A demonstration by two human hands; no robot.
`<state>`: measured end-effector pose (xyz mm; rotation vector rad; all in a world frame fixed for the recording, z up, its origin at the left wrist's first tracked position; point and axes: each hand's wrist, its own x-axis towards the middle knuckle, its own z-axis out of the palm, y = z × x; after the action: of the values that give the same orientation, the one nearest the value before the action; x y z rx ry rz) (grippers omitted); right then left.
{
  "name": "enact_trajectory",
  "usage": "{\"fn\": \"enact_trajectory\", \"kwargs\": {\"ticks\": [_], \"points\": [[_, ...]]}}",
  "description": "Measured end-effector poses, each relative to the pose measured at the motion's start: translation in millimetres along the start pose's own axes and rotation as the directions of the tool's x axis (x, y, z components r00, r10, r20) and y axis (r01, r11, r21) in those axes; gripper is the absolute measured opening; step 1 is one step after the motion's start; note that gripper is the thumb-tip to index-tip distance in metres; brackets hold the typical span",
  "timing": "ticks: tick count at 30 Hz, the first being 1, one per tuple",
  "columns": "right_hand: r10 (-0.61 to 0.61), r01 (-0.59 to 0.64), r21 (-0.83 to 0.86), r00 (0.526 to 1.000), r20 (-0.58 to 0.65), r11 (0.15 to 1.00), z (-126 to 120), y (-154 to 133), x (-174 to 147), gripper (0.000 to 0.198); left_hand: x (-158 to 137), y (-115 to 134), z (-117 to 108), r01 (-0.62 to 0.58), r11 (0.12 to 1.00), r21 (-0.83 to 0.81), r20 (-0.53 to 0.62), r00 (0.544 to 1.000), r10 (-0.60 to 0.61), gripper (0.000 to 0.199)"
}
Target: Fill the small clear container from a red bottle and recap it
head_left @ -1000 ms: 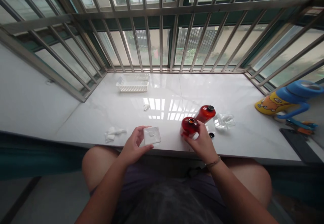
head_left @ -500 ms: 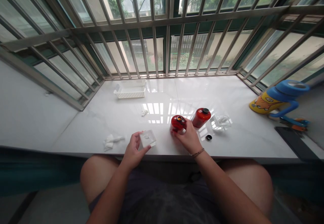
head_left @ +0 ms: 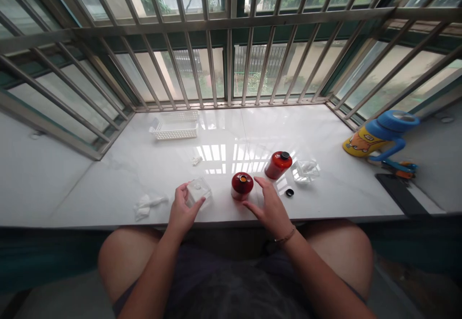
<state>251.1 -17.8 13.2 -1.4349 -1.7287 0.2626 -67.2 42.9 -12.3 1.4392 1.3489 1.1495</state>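
Observation:
My left hand (head_left: 186,208) grips a small clear plastic box (head_left: 199,190) between thumb and fingers, tilted a little above the counter. Just right of it, an uncapped red bottle (head_left: 241,188) stands upright with its round mouth showing. My right hand (head_left: 269,203) is open beside that bottle, thumb and fingers apart, with a small gap to it. Behind the hand a second red bottle (head_left: 278,166) wears its black cap. A loose black cap (head_left: 289,192) lies on the counter to the right of my right hand.
A clear container (head_left: 306,172) with white contents sits to the right. Crumpled white tissue (head_left: 144,207) lies at left, with a smaller white scrap (head_left: 197,160) farther back. A white basket (head_left: 176,132) stands near the barred window. A blue-yellow bottle (head_left: 378,133) and black phone (head_left: 400,195) are far right.
My right hand has let go of the uncapped red bottle and drawn slightly away, fingers spread. The clear box in my left hand has tilted. The whole view has shifted somewhat.

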Motion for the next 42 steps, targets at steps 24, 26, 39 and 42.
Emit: {"fn": "enact_trajectory", "kwargs": {"ticks": [24,26,39,42], "points": [[0.261,-0.294,-0.313,0.955,-0.144,0.903,-46.2,57.8,-38.4,0.031,-36.5,90.3,49.7,-0.488,0.832,0.265,0.115,0.873,0.475,0.084],[0.217,-0.241,-0.221,0.968,-0.129,0.945,-44.4,42.7,-32.0,0.029,-30.9,96.3,70.3,-0.470,0.842,0.264,0.194,0.881,0.431,0.094],[0.113,-0.114,-0.013,0.990,-0.079,0.993,-66.9,-42.3,-8.3,0.021,-4.8,104.0,115.9,-0.131,0.982,0.138,0.222,0.970,0.098,0.073],[0.104,-0.103,0.015,0.992,-0.070,0.995,-72.2,-52.6,-10.6,0.023,-19.4,107.6,103.7,-0.239,0.947,0.215,0.266,0.947,0.178,0.075]]}}
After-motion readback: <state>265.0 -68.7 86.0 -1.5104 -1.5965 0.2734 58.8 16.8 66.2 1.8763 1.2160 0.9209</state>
